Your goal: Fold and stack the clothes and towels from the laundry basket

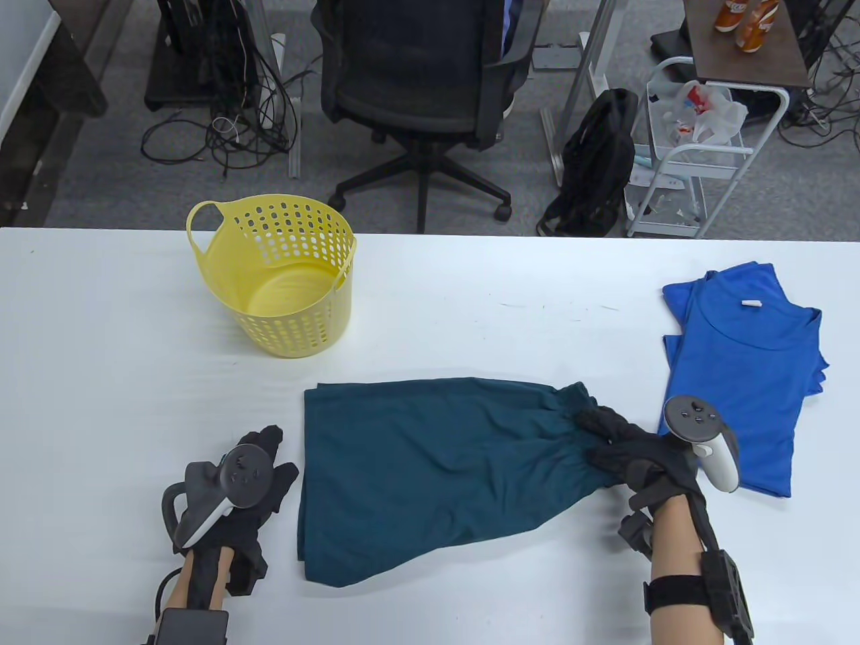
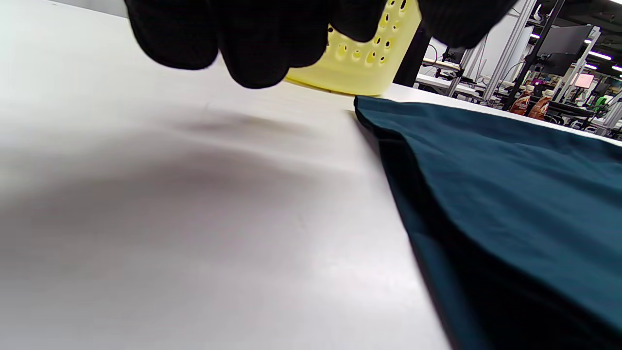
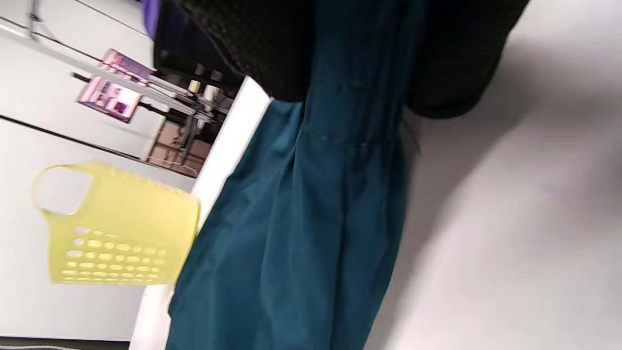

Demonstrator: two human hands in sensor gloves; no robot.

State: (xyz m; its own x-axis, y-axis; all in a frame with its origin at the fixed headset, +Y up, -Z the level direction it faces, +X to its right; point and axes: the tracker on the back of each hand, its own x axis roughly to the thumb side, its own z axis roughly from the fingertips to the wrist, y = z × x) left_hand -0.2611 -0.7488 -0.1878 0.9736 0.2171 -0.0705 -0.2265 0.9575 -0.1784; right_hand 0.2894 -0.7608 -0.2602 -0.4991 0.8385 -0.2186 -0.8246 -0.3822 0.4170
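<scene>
A dark teal garment (image 1: 430, 470) lies spread on the white table (image 1: 101, 349), gathered into folds at its right end. My right hand (image 1: 608, 443) grips that bunched end; the right wrist view shows the teal cloth (image 3: 311, 218) pinched between my gloved fingers (image 3: 262, 53). My left hand (image 1: 265, 470) is just left of the garment's left edge, holding nothing; in the left wrist view its fingers (image 2: 252, 43) hang over bare table beside the teal cloth (image 2: 510, 194). A folded blue shirt (image 1: 746, 363) lies at the right. The yellow laundry basket (image 1: 282, 275) stands empty behind.
A black office chair (image 1: 423, 80), a backpack (image 1: 594, 161) and a white cart (image 1: 699, 148) stand on the floor beyond the table's far edge. The basket also shows in the left wrist view (image 2: 364, 53) and right wrist view (image 3: 116, 228).
</scene>
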